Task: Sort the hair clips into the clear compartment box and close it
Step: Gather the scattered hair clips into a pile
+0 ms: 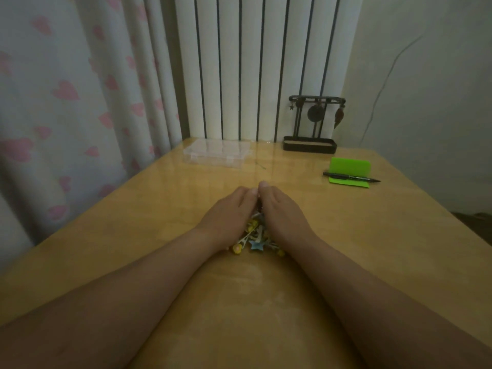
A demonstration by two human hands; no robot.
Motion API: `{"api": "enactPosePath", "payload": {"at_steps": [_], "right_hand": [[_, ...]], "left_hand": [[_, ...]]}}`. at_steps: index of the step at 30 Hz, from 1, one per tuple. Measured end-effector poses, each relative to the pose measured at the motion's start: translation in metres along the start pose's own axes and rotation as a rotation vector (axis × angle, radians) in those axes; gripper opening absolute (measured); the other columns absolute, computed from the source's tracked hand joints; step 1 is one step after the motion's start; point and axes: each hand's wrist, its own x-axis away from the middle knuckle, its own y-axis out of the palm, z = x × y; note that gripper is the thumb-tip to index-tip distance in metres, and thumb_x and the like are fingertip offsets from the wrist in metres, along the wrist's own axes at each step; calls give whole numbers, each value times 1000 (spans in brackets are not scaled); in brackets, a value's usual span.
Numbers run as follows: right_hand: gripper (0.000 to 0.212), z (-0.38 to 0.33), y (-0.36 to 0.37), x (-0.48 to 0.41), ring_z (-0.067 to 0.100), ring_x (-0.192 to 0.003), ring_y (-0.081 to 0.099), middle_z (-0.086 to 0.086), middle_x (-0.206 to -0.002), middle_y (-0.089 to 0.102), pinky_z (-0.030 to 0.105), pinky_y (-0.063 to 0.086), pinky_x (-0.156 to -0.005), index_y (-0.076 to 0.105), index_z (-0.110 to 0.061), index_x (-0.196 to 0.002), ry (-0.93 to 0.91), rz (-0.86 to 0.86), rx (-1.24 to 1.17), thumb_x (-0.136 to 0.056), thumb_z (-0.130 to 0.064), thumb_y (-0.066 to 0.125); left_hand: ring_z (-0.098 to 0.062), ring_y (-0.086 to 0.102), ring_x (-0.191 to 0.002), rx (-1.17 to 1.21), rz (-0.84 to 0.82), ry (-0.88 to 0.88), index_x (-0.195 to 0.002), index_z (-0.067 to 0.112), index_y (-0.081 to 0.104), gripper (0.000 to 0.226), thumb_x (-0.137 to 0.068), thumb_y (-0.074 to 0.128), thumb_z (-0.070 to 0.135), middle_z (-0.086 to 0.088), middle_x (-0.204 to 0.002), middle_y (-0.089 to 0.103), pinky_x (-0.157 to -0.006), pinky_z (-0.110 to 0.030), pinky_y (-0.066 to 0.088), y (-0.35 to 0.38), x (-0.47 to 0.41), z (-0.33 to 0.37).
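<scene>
Two bare hands meet at the middle of the frame, and I see them set palm to palm around a small heap of colourful hair clips (255, 239) on the glossy yellow wooden bench (127, 227). The left hand (229, 212) stands on its edge on the left side of the heap, fingers nearly straight and together. The right hand (282, 213) mirrors it on the right side. Their fingertips touch at the far end, so the two hands form a wedge that walls the clips in. Neither hand pinches a single clip. Both are flat and relaxed, pressed against the heap's sides. Yellow, white and blue pieces, one a blue star, show in the gap near the wrists. The rest of the heap is hidden under the palms.

Well apart from the hands, toward the upper middle of the frame, the clear plastic compartment box (217, 153) lies flat at the bench's far edge. I cannot tell whether its lid is latched. At the right of the frame a folded bright green card (351, 167) has a black marker pen (351, 178) lying across its front. Above that card a black metal stand with hanging ornaments (312, 123) sits by the wall. A white curtain with pink hearts (66, 89) fills the left of the frame, beside white vertical panels with dark gaps (253, 62).
</scene>
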Motion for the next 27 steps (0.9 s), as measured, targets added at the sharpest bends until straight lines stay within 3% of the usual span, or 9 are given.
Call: {"api": "enactPosePath", "payload": {"at_steps": [3,5,7,8,10,12,17,21,27], "right_hand": [[51,-2,-1,1,22,-107,58,2,-109,61,31,38,-84,62,-16,-122,11,6,-34,-112,-48,25],[53,-4,-4,3,21,-107,58,1,-108,60,34,39,-86,64,-15,-125,20,24,-39,-112,-48,25],[54,-6,-4,4,25,-108,60,4,-112,65,37,43,-89,64,-15,-125,8,-6,-17,-112,-50,25],[54,-6,-3,4,25,-109,61,3,-112,66,37,44,-89,65,-17,-123,-5,-19,-2,-111,-51,24],[54,-6,-1,5,19,-106,61,-3,-109,65,36,41,-87,67,-20,-117,-23,-11,-6,-111,-52,24],[52,-7,-2,4,16,-102,61,-4,-106,66,35,42,-84,67,-21,-112,-17,22,-58,-111,-53,27],[53,-3,-9,2,10,-103,68,-5,-111,74,44,56,-95,69,-24,-119,40,117,-238,-109,-57,30],[54,1,-13,0,7,-99,72,-5,-107,77,42,57,-97,72,-23,-118,59,180,-327,-108,-58,33],[57,7,-17,-2,4,-106,69,-7,-113,76,37,53,-99,72,-20,-127,77,118,-308,-110,-56,30]], "left_hand": [[-27,62,-111,7,70,34,-117,17,62,41,-115,26,37,-6,-117,65,-97,-50,49,2,0,-5],[-27,64,-110,70,103,-18,-119,20,62,41,-113,27,40,-3,-119,65,-76,-46,56,-1,0,-7],[-25,65,-105,64,67,-67,-124,24,61,44,-112,24,44,2,-120,63,-51,-38,54,-3,0,-5],[-25,65,-105,48,57,-39,-122,23,62,45,-112,23,43,1,-119,63,-56,-40,57,-3,-2,-5],[-26,62,-112,22,64,39,-118,19,63,45,-113,22,37,-4,-121,64,-89,-49,55,-2,-3,-6],[-24,60,-118,24,82,45,-124,17,64,43,-113,24,32,-4,-127,65,-102,-48,48,0,-2,-9],[-9,64,-121,330,145,-28,-125,26,68,52,-102,26,46,7,-126,71,-94,-30,54,-3,-3,-17],[-6,67,-121,581,160,-82,-125,23,70,59,-92,30,50,5,-126,74,-106,-32,48,-8,-5,-23],[-12,69,-122,849,215,-195,-125,16,71,45,-107,33,33,-2,-128,75,-112,-36,42,-12,-8,-30]]}}
